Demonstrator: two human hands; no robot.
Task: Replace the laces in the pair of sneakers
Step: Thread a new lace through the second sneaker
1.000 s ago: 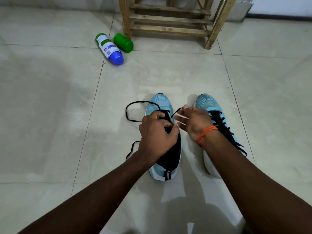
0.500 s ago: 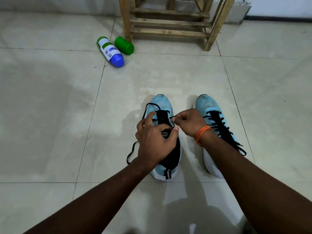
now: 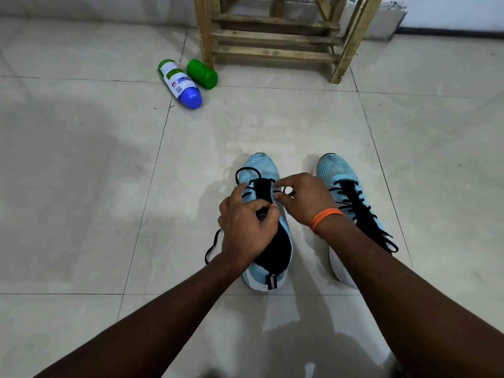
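Observation:
Two light-blue sneakers stand side by side on the tiled floor, toes pointing away from me. The left sneaker (image 3: 260, 166) has a black tongue and a black lace (image 3: 246, 170) threaded only near the toe, with one end trailing on the floor at its left. My left hand (image 3: 245, 227) grips the tongue and upper of this shoe. My right hand (image 3: 302, 199), with an orange band on the wrist, pinches the lace at the shoe's right eyelets. The right sneaker (image 3: 336, 170) is fully laced in black.
A white bottle with a blue cap (image 3: 180, 84) and a green container (image 3: 202, 74) lie on the floor at the far left. A wooden stool frame (image 3: 272, 36) stands beyond the shoes, against the wall.
The big lace loop at the left of the shoe has been drawn in to a small loop at the toe. My right hand has shifted from pulling to pinching the lace at the eyelets.

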